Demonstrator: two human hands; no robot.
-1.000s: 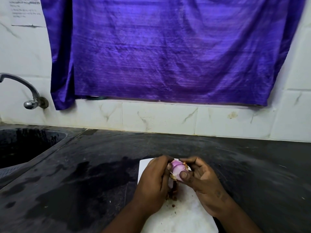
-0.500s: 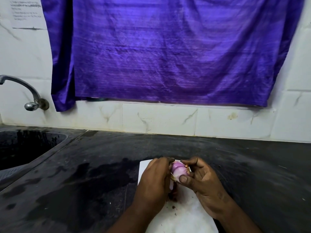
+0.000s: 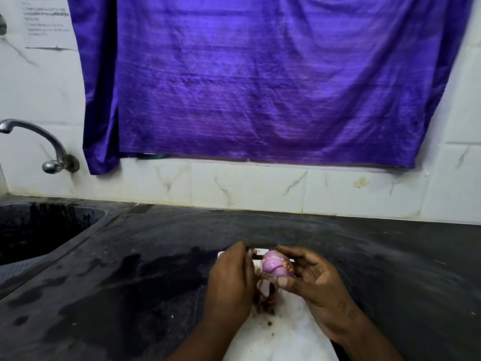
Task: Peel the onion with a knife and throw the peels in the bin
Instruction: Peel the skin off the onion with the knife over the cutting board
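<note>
Onion (image 3: pixel 276 265) sits up off the white board (image 3: pixel 286 337), pinched in the right hand (image 3: pixel 316 287), thumb below and fingers curled over the top, its long axis running left to right. Left hand (image 3: pixel 230 282) is just beside it, closed (on a knife? cannot tell, something dark pokes out). Peels (image 3: pixel 265 302) lie underneath. No bin in sight; sink (image 3: pixel 86 230) well left.
</note>
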